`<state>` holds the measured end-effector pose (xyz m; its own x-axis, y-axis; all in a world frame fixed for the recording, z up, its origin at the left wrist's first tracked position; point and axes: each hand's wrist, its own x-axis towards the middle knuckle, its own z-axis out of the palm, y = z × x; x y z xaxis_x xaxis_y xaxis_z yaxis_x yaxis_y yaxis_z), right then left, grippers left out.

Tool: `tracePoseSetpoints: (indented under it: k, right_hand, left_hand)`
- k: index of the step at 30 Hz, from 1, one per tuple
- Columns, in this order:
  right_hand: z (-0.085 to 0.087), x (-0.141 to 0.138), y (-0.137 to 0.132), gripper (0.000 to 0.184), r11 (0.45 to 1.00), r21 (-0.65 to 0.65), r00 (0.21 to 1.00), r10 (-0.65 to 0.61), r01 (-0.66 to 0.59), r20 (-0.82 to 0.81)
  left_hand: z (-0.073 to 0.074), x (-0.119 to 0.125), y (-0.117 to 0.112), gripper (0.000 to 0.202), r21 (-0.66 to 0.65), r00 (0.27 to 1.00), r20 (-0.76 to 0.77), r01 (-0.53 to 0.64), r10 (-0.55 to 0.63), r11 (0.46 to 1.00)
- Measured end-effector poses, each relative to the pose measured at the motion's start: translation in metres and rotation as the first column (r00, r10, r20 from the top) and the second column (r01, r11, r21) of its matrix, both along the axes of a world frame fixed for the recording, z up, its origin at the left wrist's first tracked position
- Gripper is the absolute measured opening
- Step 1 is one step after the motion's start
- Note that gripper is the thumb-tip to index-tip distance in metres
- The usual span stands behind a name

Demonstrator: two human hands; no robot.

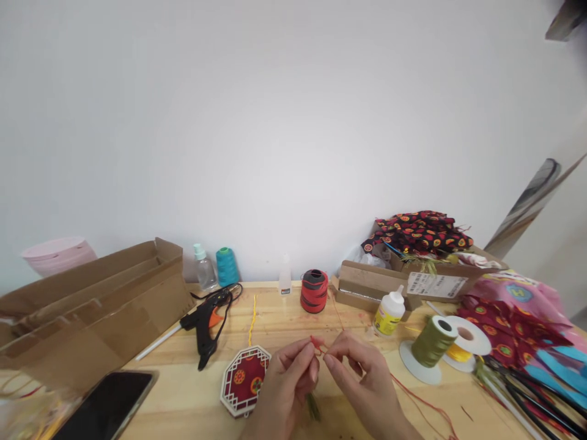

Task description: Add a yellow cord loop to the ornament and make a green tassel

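Note:
My left hand (287,385) and my right hand (362,382) meet low in the middle of the view, above a wooden table (284,318). Both pinch a thin red cord (318,343) that loops between the fingertips and trails right across the table. A green tassel (313,406) hangs below my left hand. Just left of it lies an octagonal red and white ornament (244,379) with a yellow cord (252,318) running back from it.
A black glue gun (206,321), a red cord spool (314,291), a glue bottle (388,311), an olive thread spool (431,342), a teal spool (227,266) and a phone (107,406) lie around. Cardboard boxes (92,305) stand left, patterned fabric (419,232) right.

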<state>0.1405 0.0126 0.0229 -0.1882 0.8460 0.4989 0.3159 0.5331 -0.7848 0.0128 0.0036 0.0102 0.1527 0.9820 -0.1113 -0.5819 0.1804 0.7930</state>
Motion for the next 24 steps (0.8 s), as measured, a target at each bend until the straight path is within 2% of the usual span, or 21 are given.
tracePoseSetpoints:
  k: [4, 7, 10, 16, 20, 24]
  right_hand:
    - [0.004, 0.004, 0.0, 0.015, 0.993, 0.112, 0.997, 0.036, -0.043, 0.067]
    - [0.003, 0.005, 0.0, 0.014, 0.985, 0.152, 0.991, 0.067, -0.085, 0.118]
    - [0.002, 0.006, -0.001, 0.013, 0.976, 0.183, 0.979, 0.087, -0.121, 0.184]
    - [0.004, 0.009, -0.002, 0.013, 0.951, 0.233, 0.955, 0.138, -0.202, 0.263]
    - [0.008, 0.011, -0.003, 0.011, 0.931, 0.276, 0.95, 0.166, -0.24, 0.266]
    - [0.012, 0.012, -0.006, 0.011, 0.923, 0.285, 0.957, 0.207, -0.259, 0.201]
  left_hand:
    - [-0.001, -0.003, -0.001, 0.018, -0.018, 0.99, 0.139, 0.028, -0.025, 0.999]
    - [0.0, -0.003, -0.002, 0.025, -0.048, 0.984, 0.177, 0.02, -0.011, 0.999]
    - [-0.002, -0.003, -0.003, 0.028, -0.083, 0.988, 0.156, 0.002, 0.011, 0.997]
    - [-0.006, -0.002, -0.001, 0.022, -0.085, 0.997, 0.08, -0.002, 0.008, 0.996]
    - [-0.003, -0.002, 0.0, 0.023, -0.093, 0.999, 0.003, -0.044, 0.045, 0.995]
    - [-0.002, -0.001, -0.001, 0.027, -0.06, 0.999, -0.025, -0.035, 0.034, 0.998]
